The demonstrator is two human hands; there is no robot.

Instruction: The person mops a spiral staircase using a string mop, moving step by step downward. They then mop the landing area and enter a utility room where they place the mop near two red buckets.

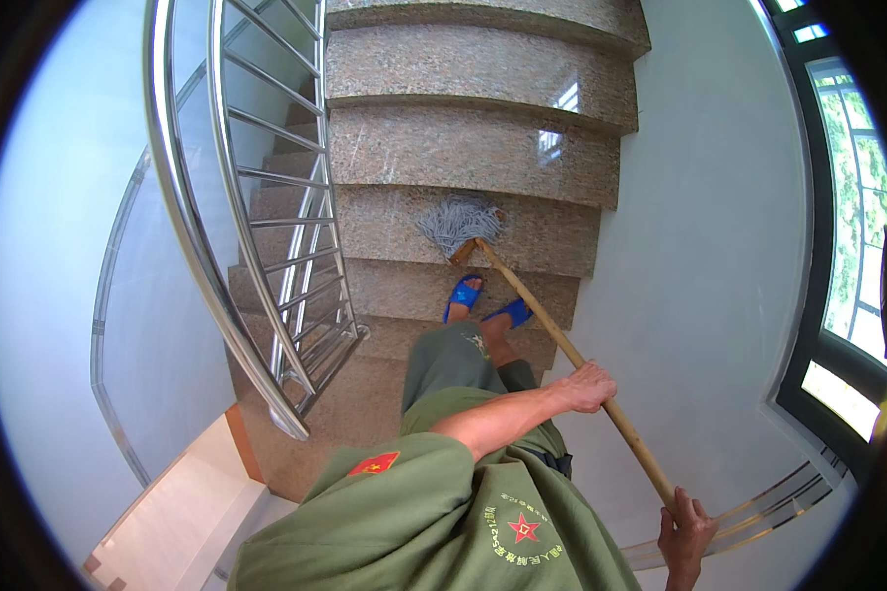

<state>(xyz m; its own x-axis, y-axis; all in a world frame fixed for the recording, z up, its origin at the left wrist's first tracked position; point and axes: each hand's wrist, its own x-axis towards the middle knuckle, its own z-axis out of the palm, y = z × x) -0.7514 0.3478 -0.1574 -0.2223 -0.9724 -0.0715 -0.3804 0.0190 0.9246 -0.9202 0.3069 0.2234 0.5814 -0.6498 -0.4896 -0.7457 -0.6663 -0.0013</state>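
A string mop with grey strands (454, 221) rests on a speckled stone stair tread. Its wooden handle (536, 306) slants down to the lower right. Partway along that handle, my left hand (591, 386) is closed around it, the forearm crossing in front of my body. Near the handle's upper end, at the lower right of the view, my right hand (687, 526) grips it with the fingers wrapped around. A wooden piece (463, 252) shows at the front edge of the mop head. My feet, in blue slippers (464, 293), stand just below the mop.
Polished stone stairs (466, 144) rise ahead, with overhanging step edges. A stainless steel railing (233, 162) runs along the left, and another flight shows beyond its bars. At the right are a pale wall (698, 221) and a dark-framed window (850, 214).
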